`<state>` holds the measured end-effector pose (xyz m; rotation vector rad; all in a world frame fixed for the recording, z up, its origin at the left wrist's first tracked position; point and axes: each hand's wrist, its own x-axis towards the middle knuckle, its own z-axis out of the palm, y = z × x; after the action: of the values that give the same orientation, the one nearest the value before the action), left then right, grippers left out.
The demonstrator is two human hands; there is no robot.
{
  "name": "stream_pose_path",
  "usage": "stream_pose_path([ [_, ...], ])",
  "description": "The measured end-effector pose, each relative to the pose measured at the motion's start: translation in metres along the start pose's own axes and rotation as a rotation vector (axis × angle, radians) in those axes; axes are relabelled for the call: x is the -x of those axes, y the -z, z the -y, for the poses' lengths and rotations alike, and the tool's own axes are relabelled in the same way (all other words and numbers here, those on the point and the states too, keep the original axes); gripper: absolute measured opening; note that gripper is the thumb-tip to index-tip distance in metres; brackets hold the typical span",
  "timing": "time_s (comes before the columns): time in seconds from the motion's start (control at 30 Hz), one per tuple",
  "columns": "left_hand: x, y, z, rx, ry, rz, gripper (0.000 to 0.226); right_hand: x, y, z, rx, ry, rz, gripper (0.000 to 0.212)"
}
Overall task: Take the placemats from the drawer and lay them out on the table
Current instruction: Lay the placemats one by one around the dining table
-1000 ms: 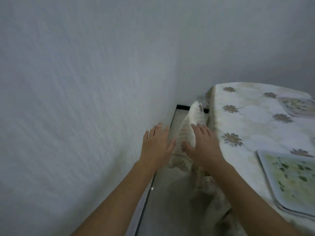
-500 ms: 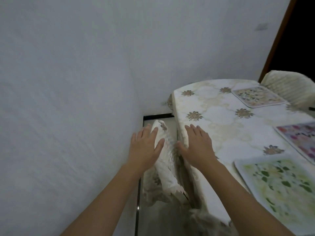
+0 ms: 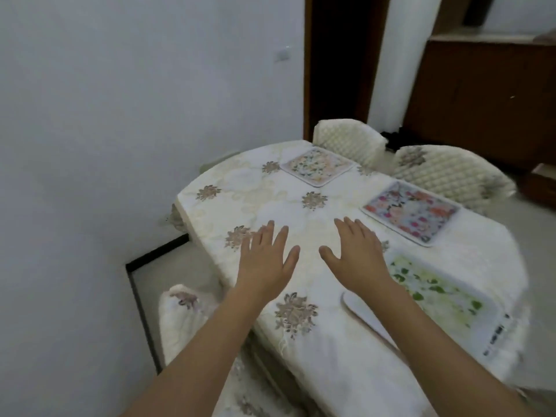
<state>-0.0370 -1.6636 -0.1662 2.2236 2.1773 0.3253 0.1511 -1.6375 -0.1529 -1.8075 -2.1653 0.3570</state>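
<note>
Over table (image 3: 331,341): left hand (image 3: 267,260), right hand (image 3: 358,257) flat, fingers spread, holding nothing; three placemats (image 3: 412,213) laid out

Three placemats lying on the table (image 3: 301,188), far mat (image 3: 316,166) before a chair (image 3: 349,136), right mat (image 3: 411,212) before another chair (image 3: 451,173), near mat (image 3: 433,290) lying just right of the right hand (image 3: 358,254), left hand (image 3: 266,260) hovering beside it, third chair (image 3: 180,320) standing left of the table.

The right forearm (image 3: 421,335) covers part of the green-leaf placemat (image 3: 436,293) near the table's right edge. Motion blur smears that placemat's near corner. Whether either palm touches the tablecloth (image 3: 270,194) cannot be told.
</note>
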Motion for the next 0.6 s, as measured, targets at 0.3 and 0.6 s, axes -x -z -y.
stream_pose_path([
  [0.3,-0.065,-0.048,-0.078,0.147,-0.523,0.197,0.066,0.036,-0.001,-0.040,0.063,-0.513,-0.119,0.069],
  [0.6,-0.049,-0.063,-0.107,0.056,-0.680,0.270,0.066,0.081,-0.003,-0.075,0.048,-0.722,-0.179,0.070],
])
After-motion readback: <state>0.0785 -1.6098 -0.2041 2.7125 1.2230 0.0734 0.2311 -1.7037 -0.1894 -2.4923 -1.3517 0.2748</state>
